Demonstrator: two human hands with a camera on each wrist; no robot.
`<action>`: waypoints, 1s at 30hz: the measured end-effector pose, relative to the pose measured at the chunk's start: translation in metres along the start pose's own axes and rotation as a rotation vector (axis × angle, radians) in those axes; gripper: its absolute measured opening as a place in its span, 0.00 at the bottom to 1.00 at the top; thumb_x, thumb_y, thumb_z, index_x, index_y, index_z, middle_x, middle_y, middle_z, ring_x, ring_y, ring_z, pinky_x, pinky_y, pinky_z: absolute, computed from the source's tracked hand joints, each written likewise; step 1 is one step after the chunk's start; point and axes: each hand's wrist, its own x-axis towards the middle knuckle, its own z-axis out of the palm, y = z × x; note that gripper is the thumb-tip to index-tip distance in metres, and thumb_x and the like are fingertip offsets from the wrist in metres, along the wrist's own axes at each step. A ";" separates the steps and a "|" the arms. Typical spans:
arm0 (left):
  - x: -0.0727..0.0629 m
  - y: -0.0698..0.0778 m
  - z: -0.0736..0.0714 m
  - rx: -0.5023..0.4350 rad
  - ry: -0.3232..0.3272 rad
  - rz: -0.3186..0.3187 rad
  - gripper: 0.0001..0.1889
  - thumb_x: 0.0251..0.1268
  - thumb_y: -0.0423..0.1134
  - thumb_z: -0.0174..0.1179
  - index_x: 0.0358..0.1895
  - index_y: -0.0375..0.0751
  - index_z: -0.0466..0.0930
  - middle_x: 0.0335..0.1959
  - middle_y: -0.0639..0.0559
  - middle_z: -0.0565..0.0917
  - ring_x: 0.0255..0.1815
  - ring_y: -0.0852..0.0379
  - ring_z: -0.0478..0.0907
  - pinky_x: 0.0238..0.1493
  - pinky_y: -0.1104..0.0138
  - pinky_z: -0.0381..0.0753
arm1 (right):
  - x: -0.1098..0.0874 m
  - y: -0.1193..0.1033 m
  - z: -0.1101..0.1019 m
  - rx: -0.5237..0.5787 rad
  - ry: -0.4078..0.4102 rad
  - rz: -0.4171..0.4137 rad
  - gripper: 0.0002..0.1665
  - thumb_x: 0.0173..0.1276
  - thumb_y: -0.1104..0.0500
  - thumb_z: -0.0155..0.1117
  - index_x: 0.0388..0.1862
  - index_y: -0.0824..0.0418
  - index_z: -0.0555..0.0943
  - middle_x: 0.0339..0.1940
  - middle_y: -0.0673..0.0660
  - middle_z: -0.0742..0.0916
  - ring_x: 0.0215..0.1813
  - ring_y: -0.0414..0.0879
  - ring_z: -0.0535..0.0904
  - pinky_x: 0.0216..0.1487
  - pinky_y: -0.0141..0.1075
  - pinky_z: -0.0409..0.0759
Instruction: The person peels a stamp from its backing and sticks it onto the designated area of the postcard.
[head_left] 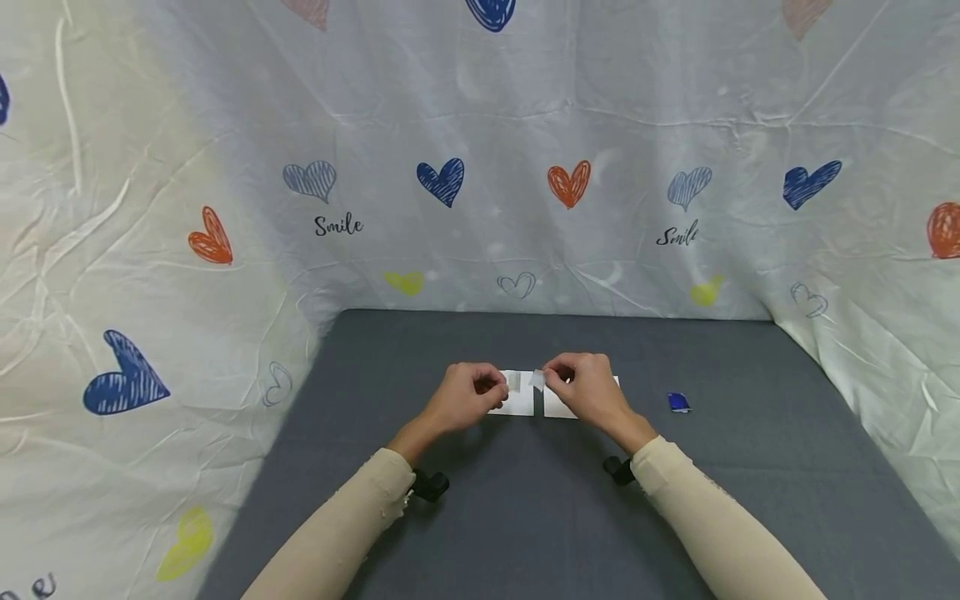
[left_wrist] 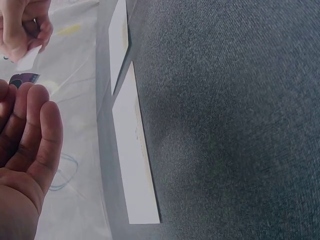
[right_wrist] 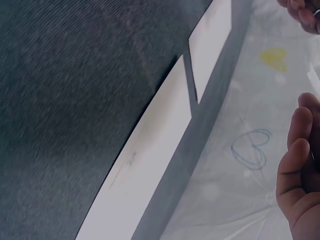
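and here the left hand [head_left: 467, 396] pinches a small square piece [head_left: 513, 382], the right hand [head_left: 588, 387] a white slip [head_left: 537, 380] just right of it, both over two white cards [head_left: 517, 407] lying end to end, long axes left-to-right beneath the hands

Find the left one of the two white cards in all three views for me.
Head: just right of and below centre, the left white card partly behind the left hand.
Left wrist: left of centre, mostly lower half; the nearer card.
Right wrist: upper right, cut by the top edge; the farther card.
Shared landmark: the right white card, across a narrow gap.
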 end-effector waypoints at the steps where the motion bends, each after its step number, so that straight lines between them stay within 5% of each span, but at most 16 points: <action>1: 0.000 0.000 0.000 -0.001 0.002 0.002 0.08 0.78 0.36 0.66 0.45 0.34 0.90 0.33 0.49 0.91 0.32 0.61 0.85 0.36 0.66 0.84 | -0.001 0.001 -0.001 -0.004 -0.002 0.002 0.08 0.75 0.61 0.70 0.40 0.57 0.94 0.34 0.49 0.94 0.33 0.38 0.84 0.38 0.36 0.84; 19: -0.003 -0.008 -0.003 -0.021 0.030 0.023 0.04 0.77 0.35 0.67 0.42 0.40 0.90 0.34 0.48 0.91 0.33 0.60 0.85 0.35 0.67 0.83 | -0.014 0.023 -0.017 -0.028 -0.124 0.059 0.09 0.72 0.61 0.68 0.35 0.56 0.93 0.26 0.45 0.91 0.25 0.36 0.79 0.31 0.33 0.79; 30: -0.005 -0.008 -0.002 -0.030 0.033 0.030 0.05 0.77 0.35 0.67 0.43 0.38 0.90 0.33 0.50 0.90 0.32 0.60 0.84 0.36 0.67 0.82 | -0.026 0.032 -0.017 -0.081 -0.197 0.008 0.10 0.65 0.64 0.69 0.27 0.52 0.90 0.20 0.41 0.84 0.23 0.33 0.74 0.31 0.31 0.75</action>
